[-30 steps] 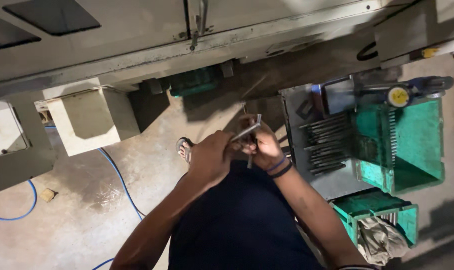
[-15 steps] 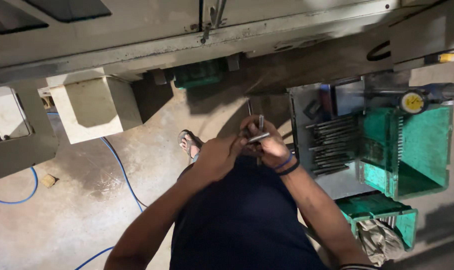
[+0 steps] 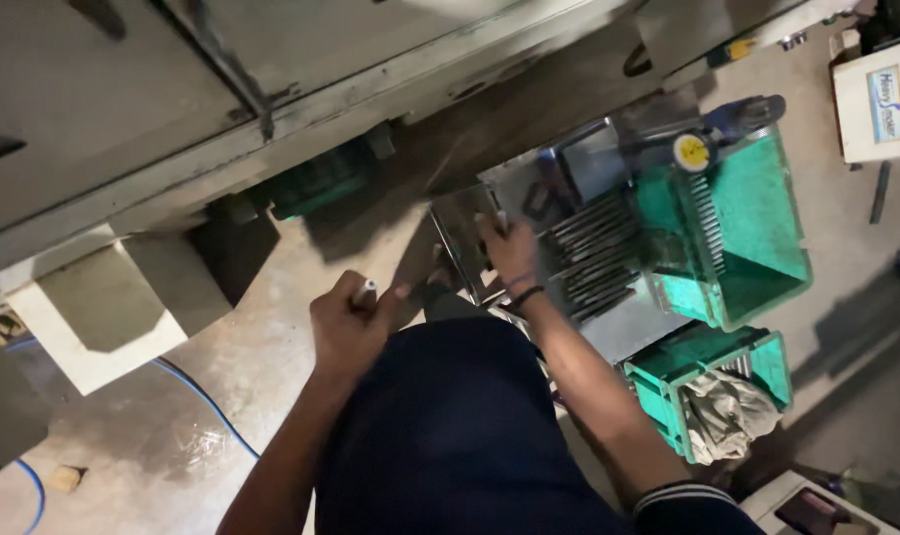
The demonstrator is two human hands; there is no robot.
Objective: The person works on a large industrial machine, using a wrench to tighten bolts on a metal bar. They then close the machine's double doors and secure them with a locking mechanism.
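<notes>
Nearest, the left hand (image 3: 349, 322) is fisted around a short metal rod (image 3: 368, 290), while farther out the right hand (image 3: 509, 248) pinches another rod's tip (image 3: 502, 220) beside the metal tray (image 3: 618, 322) of rods (image 3: 591, 253), a green crate (image 3: 747, 238) beyond.

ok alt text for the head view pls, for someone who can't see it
Looking down, a person's left hand is closed around a short metal rod, while the right hand reaches to a metal tray of similar rods. Green plastic crates stand to the right on a concrete floor.
</notes>
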